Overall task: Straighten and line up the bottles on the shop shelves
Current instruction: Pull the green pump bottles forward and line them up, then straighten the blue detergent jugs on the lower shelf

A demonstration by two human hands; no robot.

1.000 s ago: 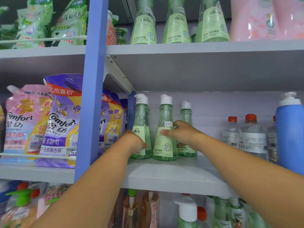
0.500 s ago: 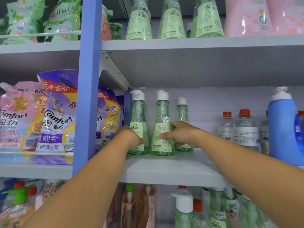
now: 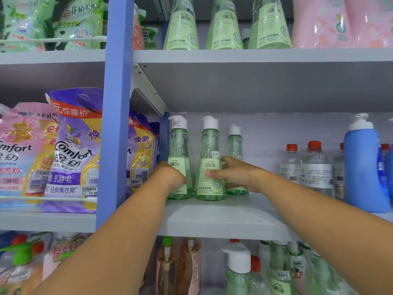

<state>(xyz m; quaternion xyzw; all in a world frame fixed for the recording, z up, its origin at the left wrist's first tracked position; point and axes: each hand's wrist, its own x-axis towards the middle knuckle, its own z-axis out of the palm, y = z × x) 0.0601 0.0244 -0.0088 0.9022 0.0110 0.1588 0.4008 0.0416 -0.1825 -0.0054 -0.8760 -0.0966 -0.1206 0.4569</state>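
Three pale green bottles with white caps stand upright on the grey middle shelf (image 3: 223, 220). My left hand (image 3: 170, 175) grips the lower body of the left bottle (image 3: 179, 145). My right hand (image 3: 236, 174) holds the middle bottle (image 3: 209, 150), thumb across its label and fingers wrapped behind it. The left and middle bottles stand side by side, almost touching. The third bottle (image 3: 235, 141) stands further back, to the right, partly hidden behind my right hand.
Clear bottles with red caps (image 3: 314, 165) and a tall blue bottle (image 3: 363, 165) stand to the right. A blue upright post (image 3: 116, 124) and Comfort refill pouches (image 3: 70, 154) lie left. More green bottles (image 3: 225, 22) sit on the shelf above; others fill the shelf below.
Both hands have stayed on the same two bottles. The view has shifted slightly; the bottles look a little closer together and squarer to the front.
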